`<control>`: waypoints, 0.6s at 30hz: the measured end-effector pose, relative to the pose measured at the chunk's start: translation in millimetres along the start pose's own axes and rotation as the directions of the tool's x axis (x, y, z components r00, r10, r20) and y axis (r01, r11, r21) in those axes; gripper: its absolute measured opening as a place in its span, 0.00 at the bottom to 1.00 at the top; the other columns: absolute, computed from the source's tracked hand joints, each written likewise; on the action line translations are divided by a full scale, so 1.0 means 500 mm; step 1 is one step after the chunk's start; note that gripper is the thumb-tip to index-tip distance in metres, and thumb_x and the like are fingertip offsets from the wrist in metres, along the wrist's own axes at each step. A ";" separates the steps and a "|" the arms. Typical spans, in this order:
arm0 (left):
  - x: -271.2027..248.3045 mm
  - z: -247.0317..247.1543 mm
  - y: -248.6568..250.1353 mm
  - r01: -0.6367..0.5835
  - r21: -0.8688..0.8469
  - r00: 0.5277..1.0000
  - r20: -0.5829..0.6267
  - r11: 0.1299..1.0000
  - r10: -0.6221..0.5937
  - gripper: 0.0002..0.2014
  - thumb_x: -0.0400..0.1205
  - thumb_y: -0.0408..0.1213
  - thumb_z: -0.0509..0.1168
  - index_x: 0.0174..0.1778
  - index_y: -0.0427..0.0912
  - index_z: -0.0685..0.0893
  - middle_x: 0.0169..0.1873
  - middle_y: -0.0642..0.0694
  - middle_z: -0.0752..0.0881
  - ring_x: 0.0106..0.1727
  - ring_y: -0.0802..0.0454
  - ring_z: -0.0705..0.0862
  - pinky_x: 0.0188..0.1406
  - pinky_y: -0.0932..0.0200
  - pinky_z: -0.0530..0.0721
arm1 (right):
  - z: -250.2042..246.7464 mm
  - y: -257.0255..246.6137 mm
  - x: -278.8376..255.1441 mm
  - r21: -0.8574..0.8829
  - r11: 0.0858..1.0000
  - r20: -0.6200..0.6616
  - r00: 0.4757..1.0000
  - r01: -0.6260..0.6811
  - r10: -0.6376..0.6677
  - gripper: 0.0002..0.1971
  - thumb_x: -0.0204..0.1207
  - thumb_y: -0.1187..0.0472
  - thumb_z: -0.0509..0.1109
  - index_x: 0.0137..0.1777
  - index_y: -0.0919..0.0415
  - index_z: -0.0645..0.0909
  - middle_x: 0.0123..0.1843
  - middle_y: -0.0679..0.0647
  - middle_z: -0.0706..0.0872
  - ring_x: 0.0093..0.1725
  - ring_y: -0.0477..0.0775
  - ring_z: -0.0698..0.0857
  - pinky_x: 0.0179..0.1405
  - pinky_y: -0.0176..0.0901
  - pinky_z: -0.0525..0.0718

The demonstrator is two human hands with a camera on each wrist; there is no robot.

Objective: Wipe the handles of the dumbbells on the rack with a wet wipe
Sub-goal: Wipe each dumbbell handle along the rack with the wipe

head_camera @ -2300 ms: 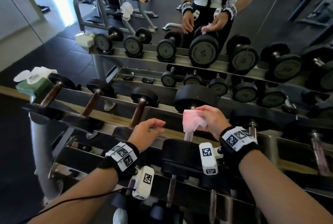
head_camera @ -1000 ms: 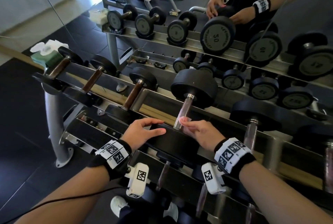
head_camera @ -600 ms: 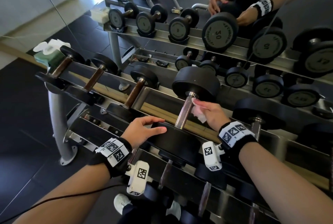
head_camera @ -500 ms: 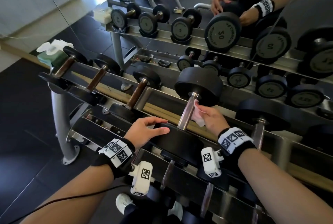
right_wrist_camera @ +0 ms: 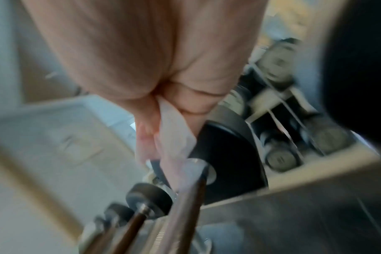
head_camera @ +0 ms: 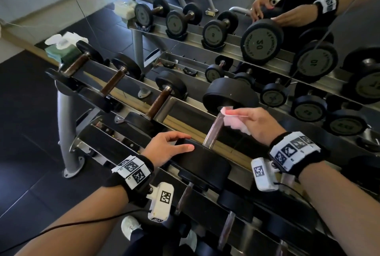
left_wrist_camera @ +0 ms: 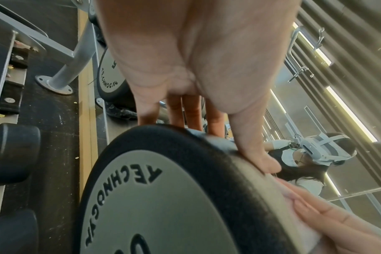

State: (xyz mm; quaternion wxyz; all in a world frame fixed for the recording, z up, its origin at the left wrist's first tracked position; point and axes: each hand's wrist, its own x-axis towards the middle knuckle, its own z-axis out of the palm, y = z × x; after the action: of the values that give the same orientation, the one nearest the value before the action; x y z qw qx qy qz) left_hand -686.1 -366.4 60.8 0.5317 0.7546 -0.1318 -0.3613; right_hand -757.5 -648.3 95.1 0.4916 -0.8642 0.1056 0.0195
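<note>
A large black dumbbell lies on the rack's (head_camera: 185, 119) top tier, its steel handle (head_camera: 213, 132) running away from me. My right hand (head_camera: 246, 115) pinches a pinkish-white wet wipe (head_camera: 233, 121) against the far end of that handle, just below the far head (head_camera: 230, 97). In the blurred right wrist view, the wipe (right_wrist_camera: 174, 137) hangs from my fingers onto the handle (right_wrist_camera: 185, 206). My left hand (head_camera: 172, 146) rests with straight fingers on the near head (head_camera: 205, 165). From the left wrist, the thumb and fingers (left_wrist_camera: 246, 137) lie on the head's rim (left_wrist_camera: 163, 197).
Three smaller dumbbells with brown handles (head_camera: 158, 101) sit to the left on the same tier. A green pack of wipes (head_camera: 61, 52) stands at the rack's left end. More dumbbells fill the lower tier (head_camera: 185, 198) and the right side. A mirror behind repeats the rack.
My right hand has slid the wipe up the handle from the near end to the far end. My left hand has stayed on the near head.
</note>
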 end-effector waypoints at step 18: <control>0.004 -0.003 -0.004 0.012 0.136 1.000 -0.013 0.991 -0.010 0.20 0.73 0.51 0.77 0.61 0.58 0.88 0.59 0.58 0.87 0.63 0.59 0.83 0.73 0.50 0.78 | 0.080 0.020 0.041 -0.584 0.660 0.530 0.838 0.473 -0.132 0.31 0.77 0.79 0.61 0.76 0.52 0.68 0.77 0.50 0.68 0.77 0.49 0.73 0.76 0.51 0.74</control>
State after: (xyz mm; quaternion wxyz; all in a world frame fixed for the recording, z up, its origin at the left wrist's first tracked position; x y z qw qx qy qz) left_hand -683.8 -365.6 58.4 0.4777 0.7920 -0.1486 -0.3499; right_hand -736.7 -622.4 62.9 0.1369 -0.9604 -0.1742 0.1689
